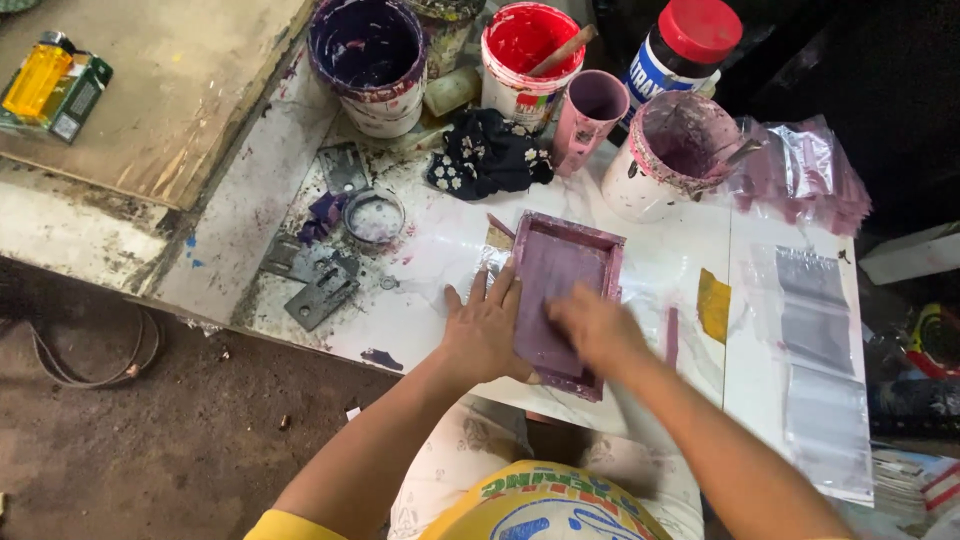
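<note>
A small purple-stained rectangular printing frame lies on the white tabletop. My left hand rests flat on its left edge, fingers spread, holding it down. My right hand lies inside the frame over its lower part, blurred; whether it holds anything underneath I cannot tell. A clear plastic bag peeks out from under the frame's left side.
Paint tubs stand at the back: purple, red with a stick, pink-crusted white, plus a pink cup and red-lidded jar. A dark floral rag, metal plates, and clear bags lie around.
</note>
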